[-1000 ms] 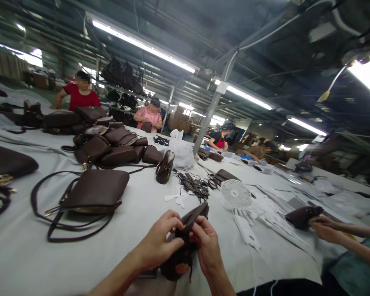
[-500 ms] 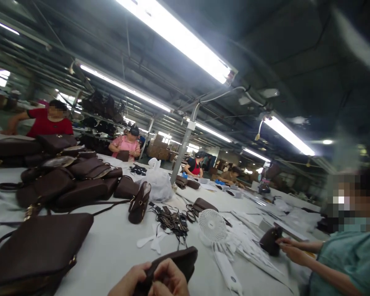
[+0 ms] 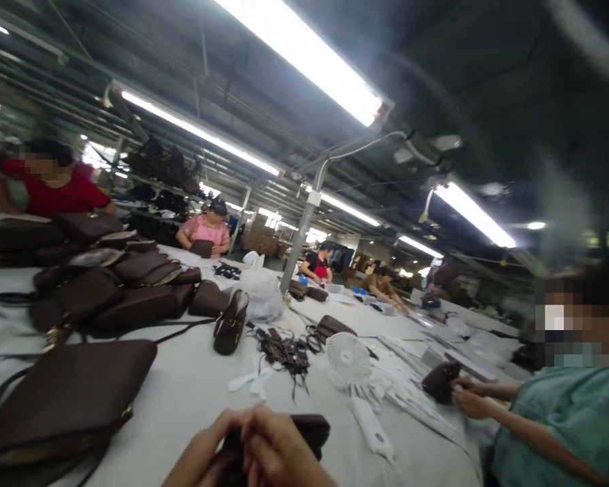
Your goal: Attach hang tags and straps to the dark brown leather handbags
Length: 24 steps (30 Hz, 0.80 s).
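At the bottom centre is a small dark brown handbag (image 3: 313, 431), partly covered by my hands. My left hand (image 3: 206, 446) is closed on its left side. My right hand (image 3: 279, 443) lies over its near middle, fingers bent and pressed together on it; whatever is between the fingertips is hidden. Just beyond the bag lie a heap of dark straps with metal fittings (image 3: 283, 352) and some white strips (image 3: 256, 382). A white hand-held fan (image 3: 349, 362) lies to the right of them.
Brown handbags (image 3: 147, 308) are piled at left, with a larger bag (image 3: 76, 392) nearer me. A white plastic bag (image 3: 258, 291) stands by a metal post (image 3: 300, 237). White paper pieces (image 3: 406, 389) spread at right, where a co-worker in green (image 3: 563, 426) handles a brown bag (image 3: 440, 383).
My right hand has moved from a pinch near the bag to lying over it. The bag has tilted flatter. A person in red at left leans lower, and the view has shifted slightly.
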{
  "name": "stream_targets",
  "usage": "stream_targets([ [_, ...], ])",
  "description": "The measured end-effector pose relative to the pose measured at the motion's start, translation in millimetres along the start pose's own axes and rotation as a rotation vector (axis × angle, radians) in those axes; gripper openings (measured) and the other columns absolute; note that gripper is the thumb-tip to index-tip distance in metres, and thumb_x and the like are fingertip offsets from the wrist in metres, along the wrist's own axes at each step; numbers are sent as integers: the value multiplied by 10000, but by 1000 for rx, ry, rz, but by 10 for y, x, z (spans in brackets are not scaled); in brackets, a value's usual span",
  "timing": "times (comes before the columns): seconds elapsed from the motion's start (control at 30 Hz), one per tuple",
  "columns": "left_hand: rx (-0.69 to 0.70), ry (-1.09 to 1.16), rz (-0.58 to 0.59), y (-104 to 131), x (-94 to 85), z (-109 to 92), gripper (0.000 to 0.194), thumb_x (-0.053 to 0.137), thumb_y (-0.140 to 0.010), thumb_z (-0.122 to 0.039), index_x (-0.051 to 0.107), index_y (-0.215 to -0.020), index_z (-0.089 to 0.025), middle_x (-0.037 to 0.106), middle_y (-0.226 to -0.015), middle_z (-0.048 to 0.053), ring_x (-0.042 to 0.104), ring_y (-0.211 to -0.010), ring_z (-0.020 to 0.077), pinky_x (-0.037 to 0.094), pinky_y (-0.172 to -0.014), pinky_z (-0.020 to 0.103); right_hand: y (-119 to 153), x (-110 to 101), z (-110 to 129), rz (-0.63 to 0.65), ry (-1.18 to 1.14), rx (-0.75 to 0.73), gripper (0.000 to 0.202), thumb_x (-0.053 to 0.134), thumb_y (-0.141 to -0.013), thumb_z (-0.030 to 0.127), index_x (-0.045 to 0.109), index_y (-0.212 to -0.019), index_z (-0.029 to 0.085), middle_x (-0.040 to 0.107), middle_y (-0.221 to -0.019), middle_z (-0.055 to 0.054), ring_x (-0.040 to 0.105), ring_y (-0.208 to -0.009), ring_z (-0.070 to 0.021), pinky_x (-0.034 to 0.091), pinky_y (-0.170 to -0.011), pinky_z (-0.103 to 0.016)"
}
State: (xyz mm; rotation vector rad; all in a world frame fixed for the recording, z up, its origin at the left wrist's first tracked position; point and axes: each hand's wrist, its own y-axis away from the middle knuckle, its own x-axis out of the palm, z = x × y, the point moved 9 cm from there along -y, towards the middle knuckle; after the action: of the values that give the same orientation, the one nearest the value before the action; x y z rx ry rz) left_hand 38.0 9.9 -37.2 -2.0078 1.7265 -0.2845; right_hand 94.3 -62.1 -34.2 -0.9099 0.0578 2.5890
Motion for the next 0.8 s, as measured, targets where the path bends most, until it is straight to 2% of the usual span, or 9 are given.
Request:
stream_targets([
  [0.1, -65, 48, -28, 70, 73, 154, 627, 557, -746, -146, 436, -1349, -270, 481, -1386, 31, 395, -1302, 279, 276, -1122, 403, 50, 9, 94, 21, -192, 57, 191, 415, -900, 432, 414, -915, 242, 528, -528, 80, 489, -352, -94, 381, -344, -167],
  [0.17, -103, 124, -103, 94, 103, 300, 810, 637, -673, -132, 319, -1409, -245, 391, -1452, 59, 338, -1339, 275, 245, -1134, 402, 76, -25, 120, 59, -173, 97, 119, 434, -893, 349, 412, -914, 234, 548, -541, 86, 510, -363, -87, 386, -353, -156],
  [0.3, -123, 147, -124, 69, 213, 469, 490, 666, -727, -246, 487, -1180, -190, 601, -1093, 49, 547, -998, 221, 429, -902, 330, 58, -59, 166, 105, -140, 93, 26, 407, -891, 251, 409, -892, 224, 539, -466, 107, 488, -337, -76, 373, -366, -139],
  [0.37, -106, 117, -123, 38, 209, 458, 286, 627, -785, -306, 521, -1022, -184, 598, -912, 14, 536, -838, 185, 439, -781, 293, 13, -44, 193, 90, -128, 69, 23, 396, -883, 219, 419, -880, 218, 523, -443, 112, 479, -334, -71, 373, -377, -137],
  [0.47, -82, 102, -81, -13, 192, 410, 206, 605, -819, -338, 529, -931, -183, 585, -890, 12, 521, -835, 186, 425, -771, 286, -66, -39, 196, 73, -124, 105, 57, 391, -870, 205, 437, -902, 212, 514, -461, 114, 484, -335, -72, 366, -371, -141],
  [0.6, -127, 155, -14, -79, 198, 428, 278, 631, -790, -322, 543, -1016, -187, 621, -933, 18, 548, -900, 214, 416, -825, 304, -30, -189, 273, 132, -28, 221, 346, 456, -856, 228, 460, -1202, 221, 539, -528, 107, 517, -364, -94, 386, -402, -182],
  [0.67, -161, 186, -10, -102, 187, 444, 311, 635, -776, -332, 549, -1037, -187, 626, -929, 19, 551, -889, 217, 423, -801, 301, 52, -477, 390, 7, 196, 191, 508, 590, -822, 299, 463, -1312, 246, 579, -575, 84, 577, -478, -119, 438, -512, -220],
  [0.73, -188, 200, 2, -114, 180, 436, 330, 643, -767, -370, 562, -1028, -186, 620, -897, 16, 549, -849, 211, 432, -751, 290, 177, -751, 497, -154, 469, 126, 735, 751, -701, 408, 460, -1358, 256, 681, -807, 9, 646, -754, -186, 481, -696, -276],
  [0.8, -193, 202, 38, -114, 187, 396, 354, 647, -764, -416, 579, -1031, -193, 622, -884, 17, 559, -831, 214, 448, -728, 289, 286, -797, 442, -150, 707, 112, 925, 838, -567, 472, 451, -1370, 226, 668, -1095, -78, 612, -992, -266, 473, -827, -330],
])
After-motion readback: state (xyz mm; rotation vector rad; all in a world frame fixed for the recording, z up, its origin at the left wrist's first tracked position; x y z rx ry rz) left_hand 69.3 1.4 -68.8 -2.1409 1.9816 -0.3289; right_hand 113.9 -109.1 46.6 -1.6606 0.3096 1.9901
